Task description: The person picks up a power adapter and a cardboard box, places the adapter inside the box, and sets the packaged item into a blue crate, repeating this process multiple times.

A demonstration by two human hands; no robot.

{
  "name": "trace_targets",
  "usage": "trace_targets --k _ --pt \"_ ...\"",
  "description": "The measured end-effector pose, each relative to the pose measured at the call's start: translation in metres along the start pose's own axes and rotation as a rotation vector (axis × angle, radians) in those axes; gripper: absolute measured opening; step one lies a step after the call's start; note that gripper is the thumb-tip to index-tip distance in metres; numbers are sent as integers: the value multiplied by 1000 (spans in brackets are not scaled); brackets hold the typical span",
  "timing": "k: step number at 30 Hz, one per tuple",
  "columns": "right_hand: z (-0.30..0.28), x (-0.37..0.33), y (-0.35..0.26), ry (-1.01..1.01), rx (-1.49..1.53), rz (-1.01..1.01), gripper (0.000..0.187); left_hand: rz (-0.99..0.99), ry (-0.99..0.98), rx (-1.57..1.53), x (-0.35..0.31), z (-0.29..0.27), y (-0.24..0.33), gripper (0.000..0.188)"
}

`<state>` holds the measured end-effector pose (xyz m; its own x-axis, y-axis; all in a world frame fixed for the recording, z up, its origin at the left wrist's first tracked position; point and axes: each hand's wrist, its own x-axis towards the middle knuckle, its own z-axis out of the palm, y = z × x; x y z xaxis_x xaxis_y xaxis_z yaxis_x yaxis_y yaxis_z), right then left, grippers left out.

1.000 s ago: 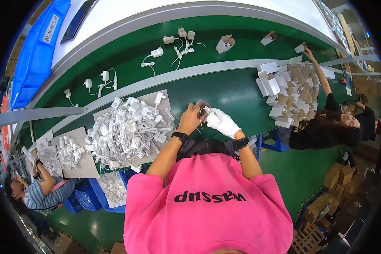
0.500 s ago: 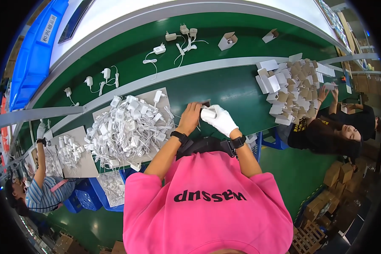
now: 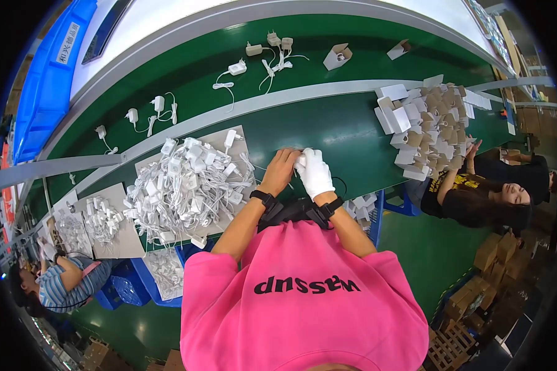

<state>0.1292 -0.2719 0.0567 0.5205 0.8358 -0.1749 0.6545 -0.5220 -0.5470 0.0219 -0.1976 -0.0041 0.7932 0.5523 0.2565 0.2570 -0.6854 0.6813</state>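
Note:
My bare left hand (image 3: 280,170) and my white-gloved right hand (image 3: 315,173) meet over the green work surface, fingertips close together. The fingers of both are closed and bent inward; what lies between them is hidden. Just left of my left hand is a big heap of white power adapters (image 3: 192,179) with bundled cords, piled on a cardboard sheet (image 3: 238,145). A thin dark cord loop (image 3: 341,183) shows beside my right wrist.
Several adapters (image 3: 237,67) lie along the back strip beyond a grey rail (image 3: 328,90). Open small white boxes (image 3: 430,123) are packed together at right, near a co-worker (image 3: 483,201). Another co-worker (image 3: 68,281) sits at far left. Blue crates (image 3: 130,284) stand below the table.
My right hand, which held a white adapter in plain sight, has turned and closed in beside my left fingers; the adapter is hidden now. Both co-workers' arms have drawn back.

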Motion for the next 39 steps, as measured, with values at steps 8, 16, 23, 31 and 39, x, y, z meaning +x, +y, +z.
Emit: trace_targets --k 8,16,23,31,39 --pt "23 -1 38 154 43 -345 24 -59 13 -59 1 -5 -1 49" --pt "26 -4 36 -104 -395 -275 36 -47 -15 -119 0 1 -6 51" --pt "36 -13 49 -123 -411 -387 50 -66 -4 -201 1 7 -8 53" --pt "26 -4 46 -166 -421 -435 59 -103 -24 -240 -3 15 -16 52" --pt "14 -8 58 -173 -477 -463 59 -323 -81 -329 -5 15 -17 54"
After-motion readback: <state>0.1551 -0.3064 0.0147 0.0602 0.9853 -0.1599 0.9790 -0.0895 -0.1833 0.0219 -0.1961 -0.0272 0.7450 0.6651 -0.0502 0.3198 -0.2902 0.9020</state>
